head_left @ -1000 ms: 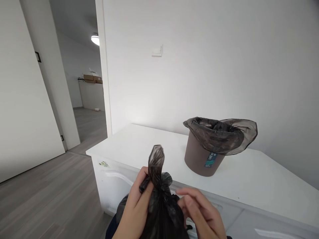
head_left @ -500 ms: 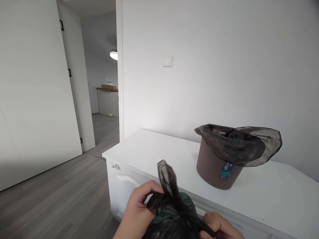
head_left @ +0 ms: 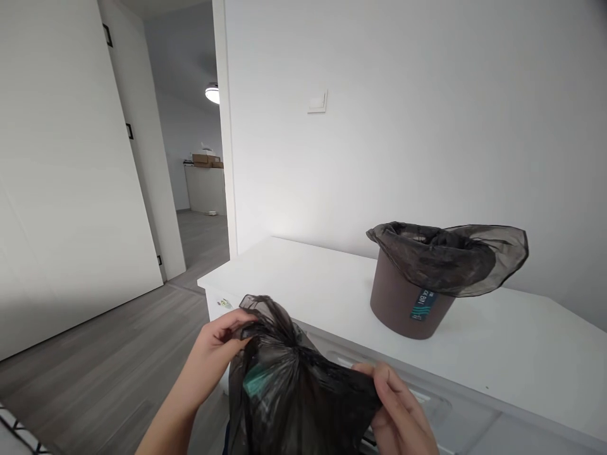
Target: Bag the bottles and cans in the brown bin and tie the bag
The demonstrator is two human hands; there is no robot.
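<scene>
Two hands, two black bags, one bin and one light switch show.

The left forearm slants up and inward from the lower edge of the view to a nearly straight wrist, and the bare left hand is turned with its back outward, the index finger arched above a thumb that points across toward the right, both tips closed in a light grip. Lower and well apart from it, the bare right hand reaches inward from the bottom edge, its digits bent and pressed together in a pinch, its forearm out of view.
</scene>
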